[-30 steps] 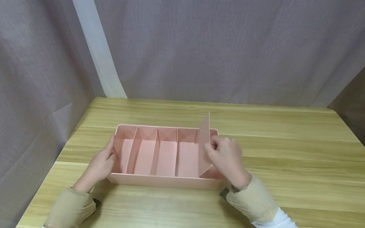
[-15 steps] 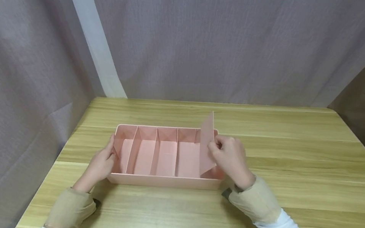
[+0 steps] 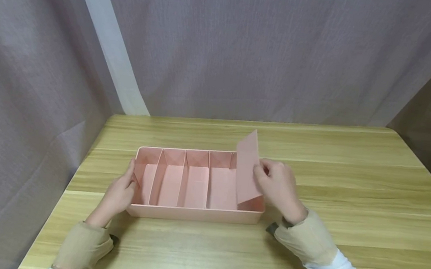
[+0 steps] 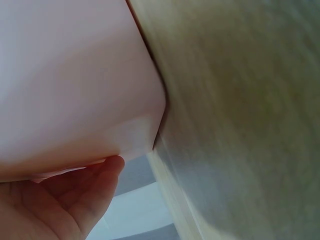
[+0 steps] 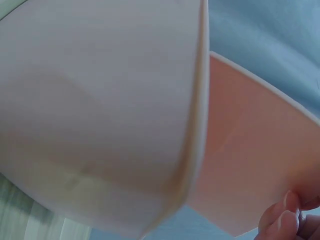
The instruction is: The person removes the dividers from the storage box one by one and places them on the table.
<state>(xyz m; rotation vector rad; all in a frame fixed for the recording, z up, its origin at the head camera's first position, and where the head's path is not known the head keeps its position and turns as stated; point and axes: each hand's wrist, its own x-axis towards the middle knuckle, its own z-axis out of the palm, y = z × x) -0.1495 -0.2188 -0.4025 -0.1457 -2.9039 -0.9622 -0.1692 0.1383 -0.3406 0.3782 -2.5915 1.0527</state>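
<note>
A long pink plastic organizer box with upright dividers stands on the table. My left hand grips its left end, fingers against the outer end wall; in the left wrist view the fingertips lie near the box's corner. Over the right part of the box, my right hand pinches a loose flat pink divider by its right edge. This divider is tilted, its upper part well above the rim and its lower part over the right compartments. In the right wrist view the divider shows behind the box's end wall.
A wood-grain table lies under the box and extends to the right. Grey-purple curtain hangs behind it, with a white strip at the left. Several fixed-looking dividers stand across the box's left and middle.
My right hand has shifted slightly right and raised the divider, turning its broad face toward the head camera. The left hand and the box have stayed in place.
</note>
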